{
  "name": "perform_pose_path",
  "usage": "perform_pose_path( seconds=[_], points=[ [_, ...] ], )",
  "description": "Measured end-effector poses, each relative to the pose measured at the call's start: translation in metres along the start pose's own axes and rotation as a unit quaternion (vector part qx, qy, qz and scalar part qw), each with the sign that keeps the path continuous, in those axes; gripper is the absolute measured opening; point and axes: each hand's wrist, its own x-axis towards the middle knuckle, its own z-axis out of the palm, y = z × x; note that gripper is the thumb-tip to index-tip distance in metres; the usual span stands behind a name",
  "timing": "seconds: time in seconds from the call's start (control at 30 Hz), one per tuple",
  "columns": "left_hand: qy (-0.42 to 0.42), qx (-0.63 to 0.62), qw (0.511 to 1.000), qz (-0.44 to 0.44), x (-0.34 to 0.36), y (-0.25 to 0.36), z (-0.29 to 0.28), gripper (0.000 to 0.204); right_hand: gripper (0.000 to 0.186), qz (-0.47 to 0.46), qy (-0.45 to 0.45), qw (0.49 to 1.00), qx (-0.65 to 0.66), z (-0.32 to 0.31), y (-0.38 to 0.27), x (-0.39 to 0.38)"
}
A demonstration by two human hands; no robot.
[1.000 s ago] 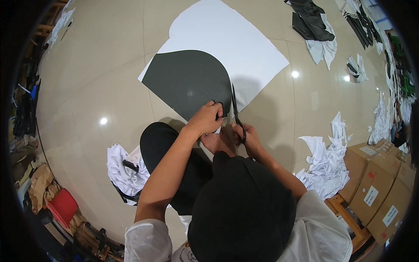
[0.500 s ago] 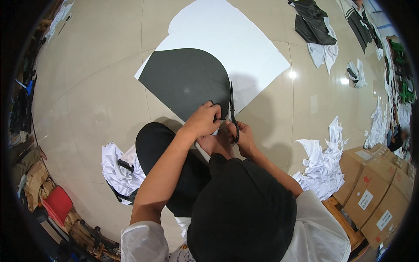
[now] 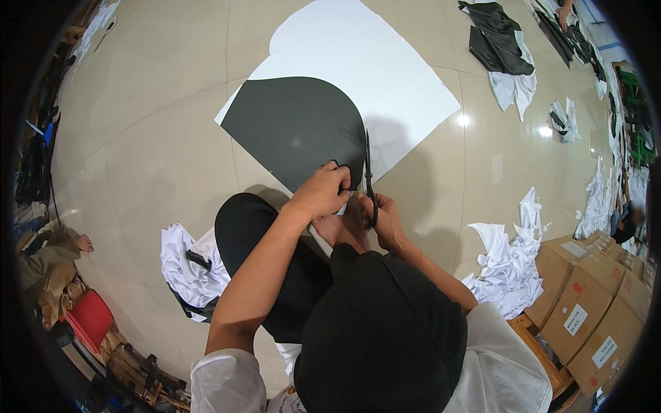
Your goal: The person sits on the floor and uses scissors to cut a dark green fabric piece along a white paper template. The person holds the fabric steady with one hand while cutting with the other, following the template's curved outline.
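A dark grey printed panel with a rounded far edge takes up part of a large white sheet on the floor. My left hand pinches the near corner of the sheet, where a dark edge curls up at the fingers. Black-handled scissors are in my right hand, fingers round the handles. Their blades point away from me along the right border of the grey panel. Whether the blades are apart is hard to make out. A bare foot rests right beneath both hands.
White cloth scraps lie heaped at right, beside stacked cardboard boxes. More white cloth is bundled at left. Dark and white pieces lie at far right. A red object and another person's foot show at the left edge.
My hands and the scissors hold almost the same place on the sheet. At the left edge another person's foot has shifted inward; at the far right a person's hand shows more.
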Motion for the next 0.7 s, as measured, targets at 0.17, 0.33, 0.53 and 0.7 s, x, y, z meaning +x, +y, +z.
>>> perform_pose_path(
  seconds=[0.17, 0.33, 0.53, 0.7],
  points=[
    [-0.001, -0.001, 1.0, 0.004, 0.0003, -0.0009, 0.0002, 0.019, 0.036, 0.017, -0.007, 1.0, -0.004, -0.0022, 0.0001, 0.0006],
    [-0.004, -0.004, 1.0, 0.003, 0.0008, -0.0006, -0.0003, 0.019, 0.039, 0.009, -0.005, 1.0, 0.003, -0.0031, 0.0027, 0.0005],
    [0.004, 0.0, 1.0, 0.003, 0.0012, -0.0029, 0.0015, 0.017, 0.038, 0.007, -0.006, 1.0, -0.005, -0.0054, 0.0031, -0.0001],
    [0.007, -0.005, 1.0, 0.005, 0.0017, -0.0016, 0.0011, 0.016, 0.037, 0.005, -0.003, 1.0, -0.012, -0.0068, 0.0017, -0.0025]
  ],
)
